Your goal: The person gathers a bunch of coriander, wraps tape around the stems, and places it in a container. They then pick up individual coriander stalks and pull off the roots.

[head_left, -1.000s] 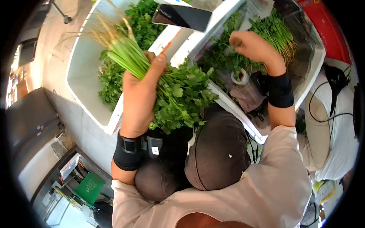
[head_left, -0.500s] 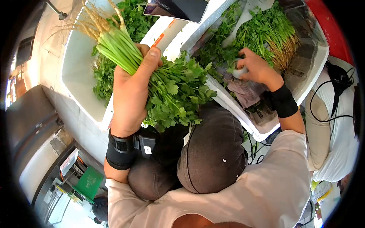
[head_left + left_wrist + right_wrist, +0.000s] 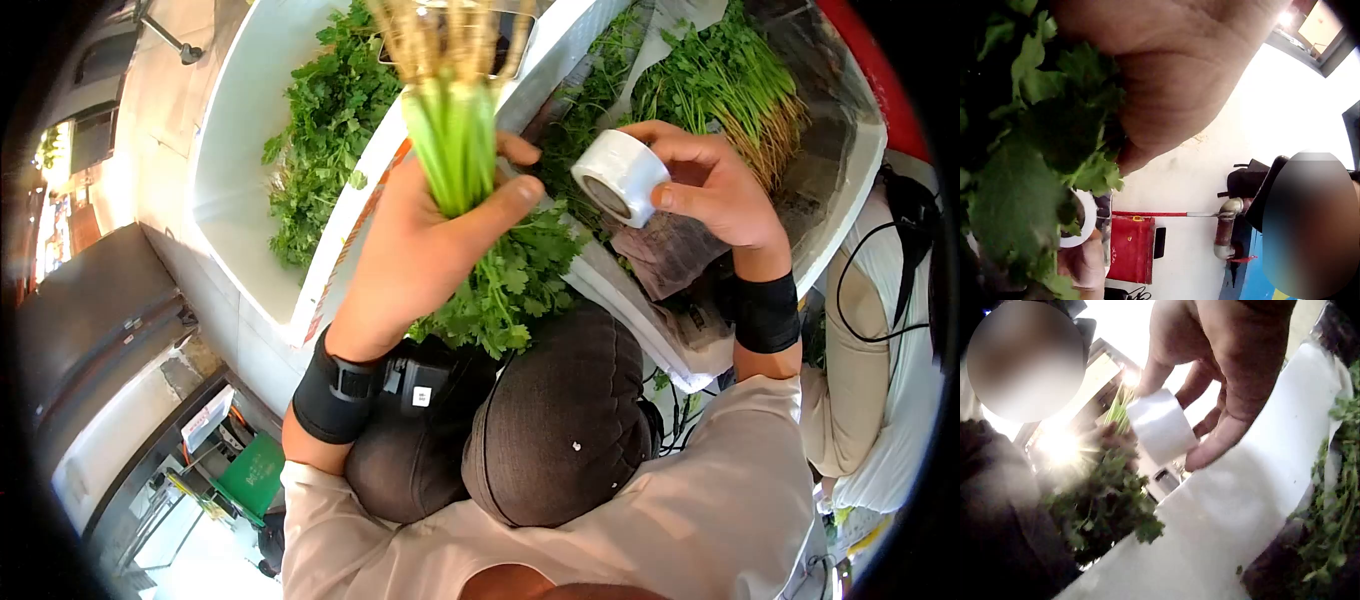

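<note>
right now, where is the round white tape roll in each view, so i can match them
Head: the round white tape roll is right of centre, upper half.
Left wrist: the roll is lower left, partly covered.
Right wrist: the roll is just above centre.
Shared landmark: the leafy green herb bunch.

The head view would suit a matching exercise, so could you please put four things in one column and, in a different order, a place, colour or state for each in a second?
Things:
1. Tape roll
2. Thick-stalked herb bunch
3. Wrist straps
4. Shirt

Places, colours or states:
A. Beige
B. Gripped in the left hand, roots toward the top of the picture
C. Black
D. Pinched by the right hand

Right pairs: 1-D, 2-B, 3-C, 4-A.
</note>
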### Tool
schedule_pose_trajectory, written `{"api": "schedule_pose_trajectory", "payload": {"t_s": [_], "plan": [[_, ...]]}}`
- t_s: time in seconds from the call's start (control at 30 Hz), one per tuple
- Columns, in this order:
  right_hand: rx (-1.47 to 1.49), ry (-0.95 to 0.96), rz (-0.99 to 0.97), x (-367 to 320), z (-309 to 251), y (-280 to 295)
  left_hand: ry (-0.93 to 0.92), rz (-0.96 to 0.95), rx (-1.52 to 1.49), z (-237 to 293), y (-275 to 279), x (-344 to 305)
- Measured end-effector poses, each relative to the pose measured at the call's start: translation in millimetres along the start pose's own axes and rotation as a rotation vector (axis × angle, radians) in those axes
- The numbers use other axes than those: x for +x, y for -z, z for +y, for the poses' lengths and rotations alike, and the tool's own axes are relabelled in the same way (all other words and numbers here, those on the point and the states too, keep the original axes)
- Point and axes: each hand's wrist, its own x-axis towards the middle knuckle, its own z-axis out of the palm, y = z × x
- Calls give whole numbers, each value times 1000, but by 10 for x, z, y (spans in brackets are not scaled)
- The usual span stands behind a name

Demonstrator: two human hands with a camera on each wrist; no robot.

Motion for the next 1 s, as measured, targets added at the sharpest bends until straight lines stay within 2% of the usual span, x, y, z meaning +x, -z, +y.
{"api": "schedule_pose_trajectory", "payload": {"t_s": [0.03, 0.1, 0.3, 0.37, 0.5, 0.6, 0.8, 1.0], "plan": [[7, 5, -4, 29, 12, -73, 3, 4, 8, 22, -10, -2], [95, 160, 25, 82, 111, -198, 115, -127, 4, 97, -45, 31], [171, 256, 85, 27, 134, -269, 43, -122, 68, 59, -187, 97], [115, 352, 148, 27, 126, -284, 1, -77, 51, 58, -232, 103], [76, 388, 214, -9, 68, -339, 21, -57, 71, 93, -266, 114], [-203, 439, 303, -37, -1, -362, -23, 31, 13, 28, -319, 141], [-411, 558, 322, -26, -45, -394, -54, 90, 29, 14, -332, 150], [-392, 584, 314, -25, -49, -422, 2, 76, 131, 106, -310, 145]]}}
